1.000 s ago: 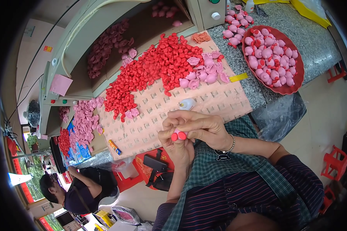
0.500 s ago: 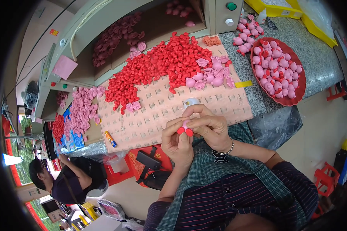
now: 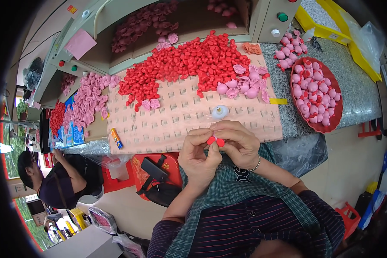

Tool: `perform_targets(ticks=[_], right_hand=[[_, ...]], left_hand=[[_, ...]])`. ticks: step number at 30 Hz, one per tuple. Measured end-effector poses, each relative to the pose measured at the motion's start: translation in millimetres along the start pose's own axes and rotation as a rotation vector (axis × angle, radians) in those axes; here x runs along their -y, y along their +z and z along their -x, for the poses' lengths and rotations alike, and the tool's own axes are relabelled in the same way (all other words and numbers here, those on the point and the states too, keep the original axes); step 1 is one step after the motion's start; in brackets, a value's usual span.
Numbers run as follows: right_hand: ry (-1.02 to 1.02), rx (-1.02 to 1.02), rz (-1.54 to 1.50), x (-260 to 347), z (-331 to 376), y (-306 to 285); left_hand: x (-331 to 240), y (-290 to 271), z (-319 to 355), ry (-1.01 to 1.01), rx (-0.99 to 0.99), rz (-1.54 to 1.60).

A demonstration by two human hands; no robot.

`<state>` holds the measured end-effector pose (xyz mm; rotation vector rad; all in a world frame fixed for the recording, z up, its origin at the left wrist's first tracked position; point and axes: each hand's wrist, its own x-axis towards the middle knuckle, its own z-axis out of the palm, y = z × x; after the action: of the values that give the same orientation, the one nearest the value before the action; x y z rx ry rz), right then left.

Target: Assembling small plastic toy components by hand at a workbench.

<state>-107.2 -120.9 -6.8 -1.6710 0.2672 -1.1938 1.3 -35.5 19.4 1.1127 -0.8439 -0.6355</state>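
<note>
Close to the table's front edge, my left hand (image 3: 198,155) and my right hand (image 3: 241,145) pinch one small pink toy piece with red feet (image 3: 216,141) between thumbs and fingertips. The fingers hide most of its pink body; the two red parts face me. Just beyond the fingers lies a small white bottle (image 3: 219,112), its tip toward the camera. Farther back on the pink patterned mat (image 3: 176,124) spreads a big heap of small red pieces (image 3: 185,60). Pink hollow shells and round pink bodies (image 3: 245,84) lie at its right end.
A red bowl (image 3: 339,112) of pink and red toy pieces stands to the right. More pink pieces (image 3: 90,96) lie at the left beside an orange-and-blue glue stick (image 3: 117,138). Behind is a grey open-fronted cabinet (image 3: 262,26). Another person (image 3: 58,178) works at far left.
The view has shifted a little, moving the whole scene in the picture. Both hands keep the toy piece pinched, with the fingers slightly rearranged, and the white bottle shows more fully.
</note>
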Motion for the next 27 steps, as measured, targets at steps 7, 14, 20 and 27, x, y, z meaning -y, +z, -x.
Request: perform_targets(ticks=[7, 14, 20, 27], right_hand=[[0.111, 0.03, -0.153, 0.5, 4.5, -1.8], [0.109, 0.015, -0.173, -1.9, 6.8, 0.8], [0.065, -0.032, -0.123, -7.8, 7.5, 5.2], [-0.05, -0.108, 0.072, -12.9, 9.2, 6.6]], left_hand=[[1.8, -2.2, 2.9, -0.022, 0.006, -0.043], [0.1, -0.7, 5.2, -0.06, -0.022, -0.103], [3.1, -2.6, 5.3, -0.086, -0.01, -0.101], [3.7, -1.8, 2.3, -0.116, 0.021, -0.091]])
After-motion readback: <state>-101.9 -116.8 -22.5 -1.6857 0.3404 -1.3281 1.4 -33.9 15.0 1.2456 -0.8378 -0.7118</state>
